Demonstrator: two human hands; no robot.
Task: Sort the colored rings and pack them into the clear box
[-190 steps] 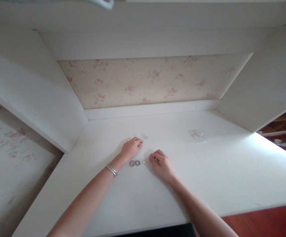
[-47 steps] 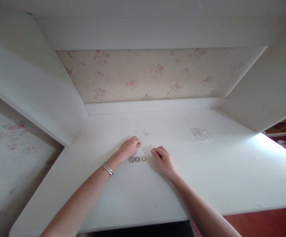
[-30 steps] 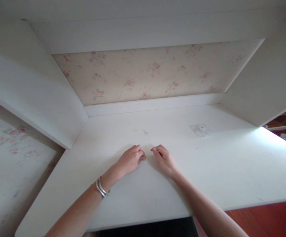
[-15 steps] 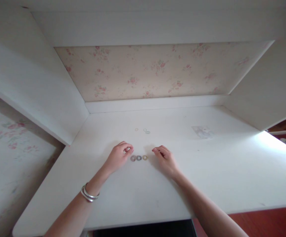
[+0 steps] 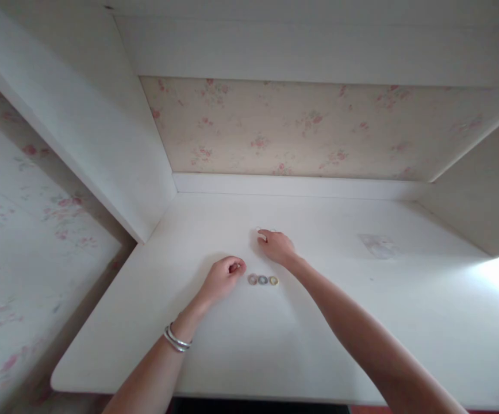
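Three thick rings lie in a row on the white desktop: a pinkish-brown ring [image 5: 253, 279], a dark grey ring [image 5: 263, 280] and a yellow ring [image 5: 273, 280]. Just left of this row rests my left hand [image 5: 223, 278], thumb and fingertips pinched together; whatever is between them is too small to see. Farther back, my right hand [image 5: 276, 247] reaches over the desk with index finger and thumb apart. Its index fingertip is close to a thin pale ring [image 5: 258, 228]. Another thin ring [image 5: 273, 230] shows only partly behind that hand.
A clear plastic bag [image 5: 379, 246] lies flat on the right of the desktop [image 5: 232, 362]. White side panels and a low back ledge [image 5: 301, 185] enclose the desk. Floral wallpaper [image 5: 284, 129] covers the wall behind. Two silver bangles [image 5: 177, 338] circle my left wrist.
My right hand has moved forward and left from beside the thick rings to the thin rings, and its fingers have parted. The view has shifted left; my left hand stays pinched beside the row.
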